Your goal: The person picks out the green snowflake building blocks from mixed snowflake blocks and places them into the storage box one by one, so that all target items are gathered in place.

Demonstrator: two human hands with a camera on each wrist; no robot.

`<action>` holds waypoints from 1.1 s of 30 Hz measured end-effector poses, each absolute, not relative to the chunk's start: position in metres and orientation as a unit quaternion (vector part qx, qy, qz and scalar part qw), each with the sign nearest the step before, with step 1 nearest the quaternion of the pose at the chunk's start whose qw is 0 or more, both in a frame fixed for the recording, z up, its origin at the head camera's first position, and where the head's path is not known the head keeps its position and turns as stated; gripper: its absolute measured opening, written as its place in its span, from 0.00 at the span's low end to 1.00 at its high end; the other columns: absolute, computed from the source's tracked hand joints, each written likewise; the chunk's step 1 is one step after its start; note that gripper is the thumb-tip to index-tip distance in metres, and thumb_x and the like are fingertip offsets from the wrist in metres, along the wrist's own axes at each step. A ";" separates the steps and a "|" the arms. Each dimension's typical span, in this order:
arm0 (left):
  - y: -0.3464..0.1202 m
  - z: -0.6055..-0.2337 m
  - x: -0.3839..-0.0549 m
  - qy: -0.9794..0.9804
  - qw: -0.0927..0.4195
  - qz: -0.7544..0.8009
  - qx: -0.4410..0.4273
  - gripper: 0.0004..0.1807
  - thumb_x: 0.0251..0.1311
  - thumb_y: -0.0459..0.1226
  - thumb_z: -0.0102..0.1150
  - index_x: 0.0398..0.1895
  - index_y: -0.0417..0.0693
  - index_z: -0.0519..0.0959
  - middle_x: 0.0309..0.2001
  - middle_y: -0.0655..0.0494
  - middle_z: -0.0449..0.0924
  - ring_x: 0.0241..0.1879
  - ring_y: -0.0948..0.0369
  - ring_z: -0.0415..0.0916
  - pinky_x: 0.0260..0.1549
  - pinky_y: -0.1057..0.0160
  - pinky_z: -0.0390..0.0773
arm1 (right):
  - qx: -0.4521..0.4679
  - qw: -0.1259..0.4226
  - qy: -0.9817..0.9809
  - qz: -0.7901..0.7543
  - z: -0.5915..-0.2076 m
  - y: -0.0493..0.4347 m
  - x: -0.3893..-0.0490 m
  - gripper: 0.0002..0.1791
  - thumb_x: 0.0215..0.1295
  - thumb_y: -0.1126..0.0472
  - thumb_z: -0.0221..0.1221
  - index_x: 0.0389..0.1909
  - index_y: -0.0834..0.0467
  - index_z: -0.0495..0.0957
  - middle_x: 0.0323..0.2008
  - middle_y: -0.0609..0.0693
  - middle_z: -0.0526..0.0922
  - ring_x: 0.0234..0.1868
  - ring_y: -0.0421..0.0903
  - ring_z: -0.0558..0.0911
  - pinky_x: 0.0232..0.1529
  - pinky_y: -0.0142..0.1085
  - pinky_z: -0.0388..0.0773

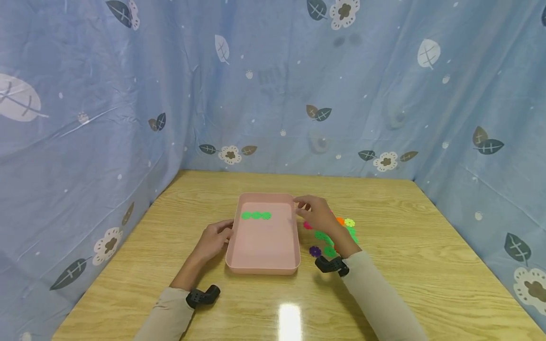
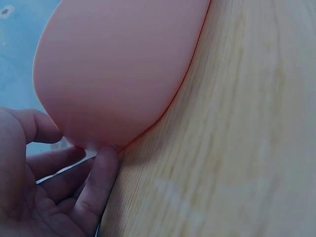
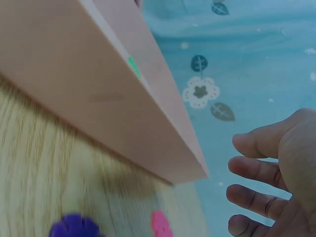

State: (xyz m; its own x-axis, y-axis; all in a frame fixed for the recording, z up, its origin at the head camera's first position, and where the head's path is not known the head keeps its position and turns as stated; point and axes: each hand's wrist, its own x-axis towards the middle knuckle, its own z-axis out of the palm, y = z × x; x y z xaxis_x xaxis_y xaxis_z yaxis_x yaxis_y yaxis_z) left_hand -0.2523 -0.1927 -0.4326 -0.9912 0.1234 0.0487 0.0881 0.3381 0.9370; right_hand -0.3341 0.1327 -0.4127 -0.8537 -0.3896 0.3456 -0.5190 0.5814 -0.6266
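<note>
A pink tray lies in front of me with a row of three green flower-shaped discs near its far left corner. My left hand is at the tray's left side. Its fingertips touch the outer wall of the tray in the left wrist view. My right hand hovers by the far right corner of the tray, with fingers apart and loosely bent. Nothing shows between those fingers in the right wrist view.
Right of the tray, partly under my right forearm, lies a loose heap of flower-shaped discs, among them a purple disc, a yellow disc and an orange disc. A patterned blue curtain surrounds the wooden table.
</note>
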 end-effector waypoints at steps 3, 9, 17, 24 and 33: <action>-0.198 -0.448 -0.263 0.817 0.009 0.573 0.062 0.26 0.73 0.33 0.46 0.72 0.32 0.67 0.62 0.32 0.75 0.49 0.46 0.82 0.40 0.57 0.86 | 0.249 0.076 -0.885 0.386 -0.415 0.140 -0.332 0.20 0.70 0.64 0.61 0.61 0.63 0.79 0.44 0.56 0.84 0.41 0.50 0.79 0.32 0.39 0.78; -0.198 -0.459 -0.269 0.817 -0.004 0.574 0.056 0.26 0.72 0.36 0.49 0.70 0.38 0.71 0.62 0.38 0.78 0.47 0.50 0.83 0.39 0.58 0.86 | 0.233 0.061 -0.889 0.391 -0.423 0.161 -0.328 0.19 0.70 0.63 0.62 0.60 0.63 0.80 0.44 0.54 0.84 0.41 0.49 0.78 0.32 0.38 0.78; -0.197 -0.459 -0.270 0.821 -0.009 0.568 0.056 0.25 0.71 0.36 0.50 0.70 0.39 0.72 0.61 0.38 0.79 0.46 0.51 0.83 0.38 0.58 0.87 | 0.210 0.046 -0.892 0.399 -0.427 0.181 -0.330 0.16 0.67 0.64 0.64 0.55 0.64 0.83 0.45 0.57 0.85 0.42 0.52 0.77 0.35 0.39 0.77; -0.200 -0.461 -0.270 0.825 -0.007 0.561 0.063 0.25 0.72 0.36 0.48 0.71 0.38 0.71 0.61 0.38 0.79 0.46 0.51 0.83 0.39 0.58 0.86 | 0.184 -0.012 -0.913 0.365 -0.429 0.191 -0.333 0.15 0.61 0.66 0.68 0.49 0.65 0.84 0.45 0.58 0.84 0.40 0.50 0.79 0.37 0.39 0.79; -0.199 -0.462 -0.270 0.820 -0.003 0.568 0.066 0.26 0.74 0.37 0.47 0.71 0.36 0.69 0.62 0.36 0.77 0.48 0.49 0.83 0.40 0.57 0.87 | 0.194 -0.068 -0.918 0.340 -0.429 0.195 -0.329 0.13 0.52 0.68 0.73 0.40 0.62 0.86 0.39 0.54 0.82 0.41 0.50 0.78 0.41 0.42 0.81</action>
